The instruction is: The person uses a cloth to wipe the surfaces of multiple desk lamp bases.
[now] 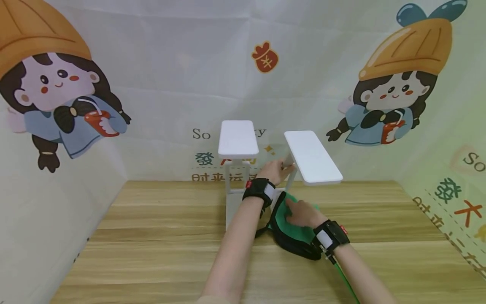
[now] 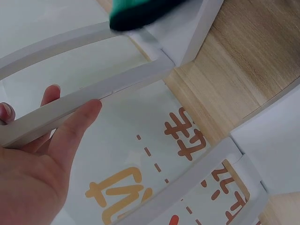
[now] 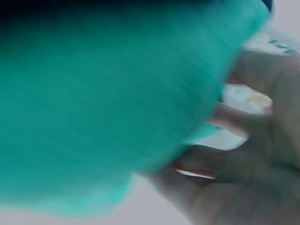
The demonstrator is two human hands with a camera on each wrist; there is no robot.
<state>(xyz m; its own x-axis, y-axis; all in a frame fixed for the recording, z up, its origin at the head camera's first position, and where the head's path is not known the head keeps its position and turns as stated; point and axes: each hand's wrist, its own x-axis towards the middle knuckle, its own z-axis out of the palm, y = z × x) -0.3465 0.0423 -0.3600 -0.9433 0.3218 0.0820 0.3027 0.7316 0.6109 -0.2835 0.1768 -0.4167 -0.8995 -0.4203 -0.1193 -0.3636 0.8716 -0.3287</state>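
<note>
My left hand [image 1: 274, 171] grips the upright of the right-hand white stand [image 1: 313, 156], just under its tilted flat top. In the left wrist view the fingers lie on one side of the pale bar [image 2: 126, 78] and the thumb on the other. A green cloth piece with black edging [image 1: 292, 232] hangs in front of that stand's lower part, hiding its base. Pinching the cloth, my right hand [image 1: 303, 213] has fingers against its green face. In the right wrist view the blurred cloth [image 3: 103, 103] fills most of the picture, and the fingers curl at its edge.
A second white stand [image 1: 238, 138] stands close by on the left, partly behind my left forearm. Beneath is a wood-grain table [image 1: 159, 245], with printed cloth walls [image 1: 171, 84] behind and at both sides. A green cable [image 1: 345, 280] runs from my right wristband.
</note>
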